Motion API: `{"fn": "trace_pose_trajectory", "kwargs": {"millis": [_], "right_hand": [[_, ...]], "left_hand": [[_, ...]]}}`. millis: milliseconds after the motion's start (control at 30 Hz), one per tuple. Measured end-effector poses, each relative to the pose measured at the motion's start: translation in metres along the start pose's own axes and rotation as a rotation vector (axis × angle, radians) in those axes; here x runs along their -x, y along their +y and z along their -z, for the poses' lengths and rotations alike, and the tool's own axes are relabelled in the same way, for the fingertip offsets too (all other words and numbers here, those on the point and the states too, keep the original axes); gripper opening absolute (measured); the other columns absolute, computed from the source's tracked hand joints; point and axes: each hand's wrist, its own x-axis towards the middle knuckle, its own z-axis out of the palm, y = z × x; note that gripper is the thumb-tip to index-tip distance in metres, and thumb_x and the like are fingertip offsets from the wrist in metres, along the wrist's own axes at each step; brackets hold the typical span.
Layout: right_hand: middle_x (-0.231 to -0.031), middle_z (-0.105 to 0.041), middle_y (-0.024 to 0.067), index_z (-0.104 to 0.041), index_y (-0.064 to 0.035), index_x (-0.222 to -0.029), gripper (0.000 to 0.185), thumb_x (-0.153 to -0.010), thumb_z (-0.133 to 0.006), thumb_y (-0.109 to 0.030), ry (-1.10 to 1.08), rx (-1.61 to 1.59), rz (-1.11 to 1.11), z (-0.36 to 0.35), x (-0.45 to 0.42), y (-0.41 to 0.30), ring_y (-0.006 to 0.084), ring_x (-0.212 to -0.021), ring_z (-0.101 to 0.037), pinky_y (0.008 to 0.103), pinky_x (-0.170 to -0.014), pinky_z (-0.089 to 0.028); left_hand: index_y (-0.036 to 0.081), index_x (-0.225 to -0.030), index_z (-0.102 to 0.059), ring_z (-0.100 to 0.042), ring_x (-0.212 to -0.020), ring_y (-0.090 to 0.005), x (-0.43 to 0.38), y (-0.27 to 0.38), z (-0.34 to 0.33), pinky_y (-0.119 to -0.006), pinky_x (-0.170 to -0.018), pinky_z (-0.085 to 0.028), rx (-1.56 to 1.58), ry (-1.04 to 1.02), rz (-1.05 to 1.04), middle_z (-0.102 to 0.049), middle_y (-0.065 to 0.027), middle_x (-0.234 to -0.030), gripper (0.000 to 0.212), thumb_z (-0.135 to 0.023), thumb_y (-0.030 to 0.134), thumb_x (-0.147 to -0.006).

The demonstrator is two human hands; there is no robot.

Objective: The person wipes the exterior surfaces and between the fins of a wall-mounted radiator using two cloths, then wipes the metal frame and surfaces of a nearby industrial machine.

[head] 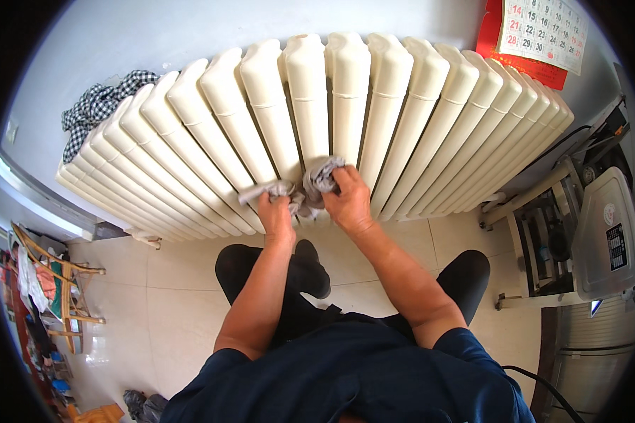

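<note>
A crumpled grey cloth (323, 177) stretches between my two hands, in front of the lower middle of a cream-coloured column radiator (352, 79). My left hand (276, 218) grips the cloth's left part, and a loose end sticks out to the left over the columns. Bunched in the fingers of my right hand (351, 198) is the thicker right part of the cloth. The fingertips of both hands are partly hidden by its folds. Whether the cloth presses on the radiator columns behind it, I cannot tell.
A black-and-white checked cloth (103, 103) lies on the radiator's left end. A calendar (542, 31) hangs on the wall at upper right. To the right stands a wheeled metal frame (540, 232) beside a translucent plastic lid (606, 232). A bamboo chair (69, 285) is at left on the tiled floor (190, 312).
</note>
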Motion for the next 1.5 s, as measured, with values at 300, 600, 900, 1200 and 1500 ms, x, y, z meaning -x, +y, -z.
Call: {"fn": "trace_pose_trajectory", "kwargs": {"millis": [300, 600, 900, 1200, 1500], "right_hand": [[-0.094, -0.072, 0.0185, -0.072, 0.0011, -0.103, 0.028, -0.076, -0.072, -0.005, -0.180, -0.052, -0.727, -0.080, 0.106, 0.134, 0.0348, -0.083, -0.070, 0.0414, -0.072, -0.054], [-0.120, -0.065, 0.0175, -0.059, -0.0008, -0.129, 0.042, -0.089, -0.070, -0.007, 0.329, -0.822, -1.605, -0.039, 0.160, 0.240, 0.0347, -0.102, -0.067, 0.0556, -0.084, -0.057], [-0.107, -0.069, 0.0152, -0.064, 0.0062, -0.115, 0.026, -0.091, -0.070, -0.005, 0.196, -0.571, -1.279, 0.048, 0.052, 0.187, 0.0290, -0.095, -0.068, 0.0442, -0.079, -0.057], [-0.098, -0.070, 0.0079, -0.068, 0.0042, -0.112, 0.025, -0.090, -0.072, -0.008, 0.177, -0.585, -0.567, 0.153, -0.058, 0.015, 0.0146, -0.087, -0.063, 0.0317, -0.075, -0.054], [-0.092, -0.074, 0.0117, -0.071, 0.0041, -0.113, 0.028, -0.087, -0.070, -0.006, 0.488, -0.276, 0.060, 0.264, -0.140, -0.020, 0.0141, -0.082, -0.067, 0.0312, -0.074, -0.055]], "left_hand": [[0.007, -0.114, -0.065, -0.067, -0.097, -0.0316, -0.042, -0.134, 0.047, -0.050, -0.078, -0.053, 0.221, 0.240, 0.695, -0.068, -0.0111, -0.112, 0.024, -0.053, 0.015, -0.094], [0.000, -0.117, -0.060, -0.058, -0.118, -0.0433, -0.010, -0.198, -0.022, -0.064, -0.097, -0.048, -0.012, -0.104, 1.126, -0.060, -0.0205, -0.126, 0.032, -0.059, 0.015, -0.089], [-0.001, -0.121, -0.053, -0.052, -0.120, -0.0419, 0.009, -0.188, -0.091, -0.065, -0.094, -0.054, 0.224, -0.184, 0.905, -0.047, -0.0203, -0.132, 0.032, -0.059, 0.005, -0.090], [-0.003, -0.127, -0.053, -0.065, -0.112, -0.0354, 0.084, 0.041, -0.182, -0.056, -0.096, -0.056, 0.248, -0.508, 0.355, -0.061, -0.0191, -0.124, 0.036, -0.050, 0.006, -0.092], [0.002, -0.125, -0.060, -0.063, -0.100, -0.0179, 0.138, 0.112, -0.311, -0.037, -0.091, -0.053, 0.413, -0.769, -0.160, -0.065, -0.0054, -0.115, 0.039, -0.063, 0.000, -0.086]]}}
